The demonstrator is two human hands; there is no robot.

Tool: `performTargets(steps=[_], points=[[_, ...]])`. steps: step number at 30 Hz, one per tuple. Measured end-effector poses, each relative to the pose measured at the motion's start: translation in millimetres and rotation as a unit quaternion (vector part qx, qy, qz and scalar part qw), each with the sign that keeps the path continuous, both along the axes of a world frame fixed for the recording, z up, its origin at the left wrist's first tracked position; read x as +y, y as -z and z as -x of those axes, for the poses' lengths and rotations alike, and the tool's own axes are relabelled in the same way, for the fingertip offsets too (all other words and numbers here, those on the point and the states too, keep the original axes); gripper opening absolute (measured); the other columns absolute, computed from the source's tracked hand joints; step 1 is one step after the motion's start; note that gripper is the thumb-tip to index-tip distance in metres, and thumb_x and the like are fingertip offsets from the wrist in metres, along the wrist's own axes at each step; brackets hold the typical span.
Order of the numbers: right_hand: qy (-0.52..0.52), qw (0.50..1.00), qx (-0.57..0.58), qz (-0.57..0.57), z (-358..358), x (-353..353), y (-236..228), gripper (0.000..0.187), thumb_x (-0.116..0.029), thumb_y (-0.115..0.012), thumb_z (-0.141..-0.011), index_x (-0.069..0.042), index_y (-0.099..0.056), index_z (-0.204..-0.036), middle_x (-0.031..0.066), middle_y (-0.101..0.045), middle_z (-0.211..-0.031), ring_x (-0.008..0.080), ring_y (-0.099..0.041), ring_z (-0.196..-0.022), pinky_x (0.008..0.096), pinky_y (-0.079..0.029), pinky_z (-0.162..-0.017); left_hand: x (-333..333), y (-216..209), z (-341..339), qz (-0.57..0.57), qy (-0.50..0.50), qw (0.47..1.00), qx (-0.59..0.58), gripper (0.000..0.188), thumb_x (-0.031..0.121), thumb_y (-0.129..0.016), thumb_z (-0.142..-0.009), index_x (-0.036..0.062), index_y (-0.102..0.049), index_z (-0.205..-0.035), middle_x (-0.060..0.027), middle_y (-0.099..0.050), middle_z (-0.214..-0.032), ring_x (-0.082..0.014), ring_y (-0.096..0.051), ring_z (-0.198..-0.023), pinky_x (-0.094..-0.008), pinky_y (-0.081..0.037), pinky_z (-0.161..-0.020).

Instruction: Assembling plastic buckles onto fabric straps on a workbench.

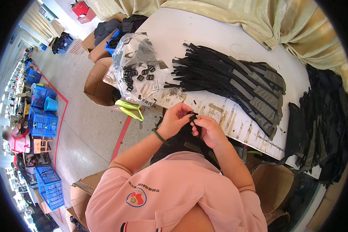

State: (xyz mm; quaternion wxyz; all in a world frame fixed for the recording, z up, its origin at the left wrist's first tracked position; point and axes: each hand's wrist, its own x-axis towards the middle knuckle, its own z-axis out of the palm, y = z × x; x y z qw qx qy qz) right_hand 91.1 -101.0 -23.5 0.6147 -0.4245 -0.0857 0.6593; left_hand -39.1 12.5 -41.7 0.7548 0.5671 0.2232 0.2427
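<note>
Both my hands meet at the table's near edge, closed on a small dark piece. My left hand (pixel 174 121), with a dark green bangle at its wrist, pinches one side of a black strap (pixel 193 116). The fingers of my right hand (pixel 209 130) grip the same strap from the other side. Whether a buckle is on it is too small to make out. Beyond my left hand, black slider buckles (pixel 144 72) lie on a clear plastic bag (pixel 133 49). Past my right hand, a fanned stack of black mesh straps with grey panels (pixel 236 83) covers the white table (pixel 170 29).
More black straps (pixel 323 120) hang over the table's right end. Cardboard boxes (pixel 98 83) stand at its left, with a neon yellow strip (pixel 130 109) beside them. Blue crates (pixel 42 121) line the far left aisle, where a person in pink (pixel 19 142) sits.
</note>
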Motion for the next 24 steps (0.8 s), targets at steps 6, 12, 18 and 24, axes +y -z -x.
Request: performTargets(steps=[6,12,18,24], points=[[-0.022,0.996,0.081,-0.024,-2.2,-3.5,5.2,0.014,-0.013,-0.059,-0.083,-0.001,-0.061,-0.089,0.0047,-0.06,-0.08,0.0122,-0.053,-0.062,0.0244,-0.044,-0.06,-0.4,-3.0,2.7,-0.013,0.04,0.999,-0.009,0.017,-0.009,-0.054,-0.085,-0.0014,-0.053,-0.1,-0.0073,-0.061,-0.095,-0.0114,-0.06,-0.084,-0.0252,-0.05,-0.078],[0.035,0.998,0.038,-0.034,5.0,-5.2,-1.1,0.014,-0.013,-0.057,-0.086,0.0,-0.06,-0.09,0.0032,-0.06,-0.079,0.0106,-0.053,-0.065,0.0238,-0.044,-0.063,-1.1,-2.2,2.4,-0.003,0.04,0.998,-0.049,0.021,-0.011,-0.054,-0.083,-0.0011,-0.052,-0.101,-0.0075,-0.059,-0.099,-0.0125,-0.059,-0.091,-0.0268,-0.049,-0.082],[0.094,0.97,-0.213,-0.07,10.3,-6.5,-2.7,0.014,-0.012,-0.056,-0.09,0.0,-0.061,-0.095,0.0018,-0.061,-0.082,0.006,-0.054,-0.07,0.0207,-0.045,-0.065,-5.0,-3.6,2.0,-0.042,0.025,0.997,-0.056,0.023,-0.013,-0.055,-0.082,0.0,-0.053,-0.101,-0.0072,-0.056,-0.103,-0.0131,-0.057,-0.094,-0.0263,-0.047,-0.083],[0.065,0.968,-0.228,-0.086,6.6,-7.3,-11.8,0.012,-0.012,-0.057,-0.09,-0.001,-0.06,-0.095,0.0005,-0.06,-0.08,0.0051,-0.054,-0.07,0.0197,-0.045,-0.064,-8.0,-8.7,5.8,-0.204,-0.011,0.978,-0.03,0.024,-0.012,-0.058,-0.079,0.001,-0.055,-0.1,-0.009,-0.056,-0.102,-0.0153,-0.058,-0.093,-0.0264,-0.047,-0.081]])
